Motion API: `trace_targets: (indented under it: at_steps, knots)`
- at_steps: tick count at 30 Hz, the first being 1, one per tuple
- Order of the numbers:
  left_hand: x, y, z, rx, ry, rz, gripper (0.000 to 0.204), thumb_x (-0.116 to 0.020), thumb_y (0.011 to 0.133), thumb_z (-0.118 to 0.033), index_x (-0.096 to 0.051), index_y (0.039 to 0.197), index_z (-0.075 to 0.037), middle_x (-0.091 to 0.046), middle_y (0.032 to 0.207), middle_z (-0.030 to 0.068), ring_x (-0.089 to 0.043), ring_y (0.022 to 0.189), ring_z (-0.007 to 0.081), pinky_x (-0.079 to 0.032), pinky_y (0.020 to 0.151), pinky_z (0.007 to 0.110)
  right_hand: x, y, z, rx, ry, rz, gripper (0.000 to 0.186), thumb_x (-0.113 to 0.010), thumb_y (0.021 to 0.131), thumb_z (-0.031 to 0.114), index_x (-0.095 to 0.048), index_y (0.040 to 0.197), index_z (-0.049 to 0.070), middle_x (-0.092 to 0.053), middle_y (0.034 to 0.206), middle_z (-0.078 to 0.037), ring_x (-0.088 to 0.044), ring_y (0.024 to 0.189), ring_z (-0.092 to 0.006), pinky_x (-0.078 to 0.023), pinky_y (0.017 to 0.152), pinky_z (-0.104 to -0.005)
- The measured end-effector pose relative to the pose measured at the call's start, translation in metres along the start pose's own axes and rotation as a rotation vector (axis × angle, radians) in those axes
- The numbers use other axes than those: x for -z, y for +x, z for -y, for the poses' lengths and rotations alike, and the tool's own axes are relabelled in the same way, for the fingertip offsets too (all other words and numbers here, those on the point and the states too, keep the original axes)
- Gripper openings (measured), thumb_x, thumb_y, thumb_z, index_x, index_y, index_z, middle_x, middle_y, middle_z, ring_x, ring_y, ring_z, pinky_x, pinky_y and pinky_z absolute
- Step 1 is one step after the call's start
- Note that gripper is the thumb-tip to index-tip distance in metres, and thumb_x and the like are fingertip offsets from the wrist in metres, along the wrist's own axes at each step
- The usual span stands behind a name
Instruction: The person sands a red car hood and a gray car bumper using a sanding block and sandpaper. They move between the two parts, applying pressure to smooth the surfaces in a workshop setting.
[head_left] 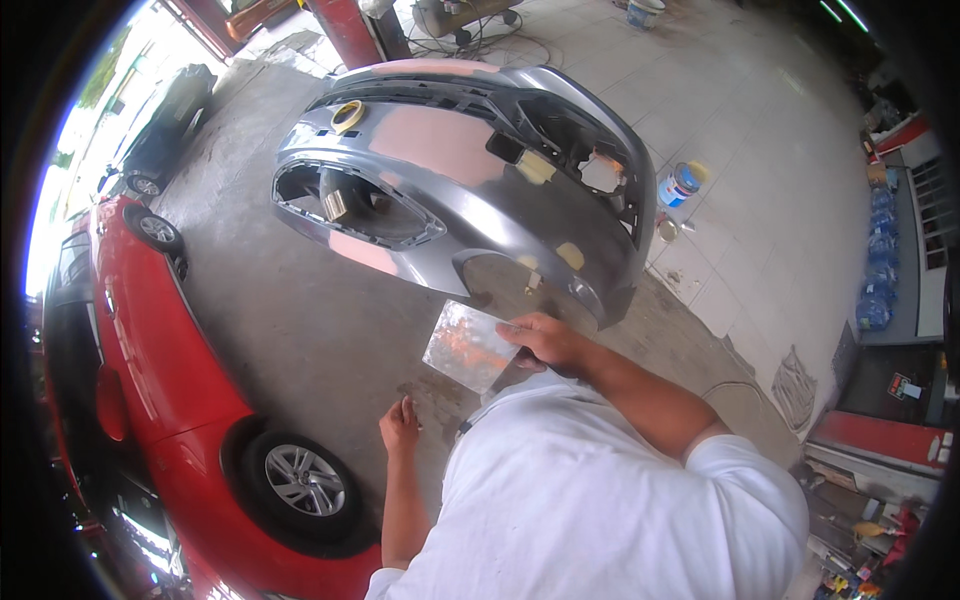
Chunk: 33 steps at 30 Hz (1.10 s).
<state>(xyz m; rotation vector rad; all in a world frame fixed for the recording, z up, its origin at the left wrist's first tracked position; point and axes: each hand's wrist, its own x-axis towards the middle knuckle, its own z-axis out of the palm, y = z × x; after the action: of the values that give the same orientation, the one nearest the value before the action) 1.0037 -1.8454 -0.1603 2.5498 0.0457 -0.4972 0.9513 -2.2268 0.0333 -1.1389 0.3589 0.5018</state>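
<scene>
My right hand [545,338] grips a flat, squarish metal plate [462,345] by its right edge, thumb on top. Orange-pink smears mark the plate's shiny face. Lower and to the left, my left hand [401,425] hangs beside my body with its fingers curled in; whatever they may hold is hidden. Beyond the plate stands a grey car bumper [470,200] with pink and pale yellow filler patches. Neither hand touches it. A yellow roll of masking tape [347,117] rests on the bumper's upper left part.
A red car [190,370] stands close on my left, a dark car [165,125] farther back. Right of the bumper, a blue paint can [679,184] and a small round tin [668,230] sit on the tiles. Blue water bottles [878,260] line the right side. Hoses lie at the back.
</scene>
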Motion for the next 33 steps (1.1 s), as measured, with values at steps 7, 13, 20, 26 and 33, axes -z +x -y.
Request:
trace_targets:
  at_steps: [7, 13, 20, 26, 33]
  knots:
    - [-0.047, -0.041, 0.101, -0.124, -0.167, -0.05, 0.033, -0.077, 0.087, -0.034, -0.07, 0.095, -0.003, -0.068, 0.075, 0.0139, -0.069, 0.078, 0.0319, -0.053, 0.074, 0.042, -0.035, -0.027, -0.063, -0.053, 0.151, -0.098, 0.041, -0.056, 0.102, 0.044, -0.066, 0.093, 0.005, -0.051, 0.062, 0.0, -0.044, 0.048, -0.0071, -0.034, 0.043, -0.0242]
    - [-0.034, -0.056, -0.012, -0.198, -0.582, 0.056, 0.027, -0.074, 0.093, -0.025, -0.07, 0.099, 0.001, -0.066, 0.071, 0.0037, -0.062, 0.069, 0.0162, -0.051, 0.066, 0.031, -0.075, -0.051, -0.083, 0.004, 0.106, -0.213, 0.041, -0.058, 0.101, 0.043, -0.066, 0.09, 0.004, -0.055, 0.064, -0.003, -0.05, 0.051, -0.0107, -0.038, 0.048, -0.0247]
    - [0.027, -0.056, -0.069, -0.353, -0.793, -0.344, 0.026, -0.071, 0.096, -0.024, -0.072, 0.096, 0.002, -0.066, 0.073, 0.0028, -0.058, 0.059, 0.0094, -0.044, 0.053, 0.027, -0.093, -0.044, -0.111, 0.189, -0.674, -0.29, 0.039, -0.076, 0.084, 0.038, -0.07, 0.084, 0.0, -0.067, 0.072, -0.01, -0.06, 0.064, -0.0161, -0.047, 0.061, -0.0332]
    - [0.046, -0.132, -0.173, -0.853, -0.491, -0.303, 0.013, -0.07, 0.094, -0.015, -0.072, 0.089, -0.003, -0.06, 0.065, 0.0124, -0.052, 0.054, 0.0151, -0.045, 0.055, 0.027, -0.112, -0.054, -0.106, 0.505, -1.04, -0.132, 0.032, -0.076, 0.077, 0.032, -0.071, 0.084, 0.001, -0.069, 0.079, -0.02, -0.065, 0.072, -0.0357, -0.05, 0.07, -0.0429]
    - [0.019, -0.139, -0.192, -0.814, -0.434, -0.42, 0.02, -0.066, 0.097, -0.015, -0.069, 0.082, -0.002, -0.055, 0.061, 0.0138, -0.052, 0.05, 0.0195, -0.043, 0.052, 0.028, -0.053, -0.168, -0.09, 0.515, -0.822, -0.233, 0.031, -0.071, 0.084, 0.031, -0.07, 0.087, 0.0, -0.067, 0.077, -0.018, -0.067, 0.074, -0.0284, -0.051, 0.071, -0.0389]
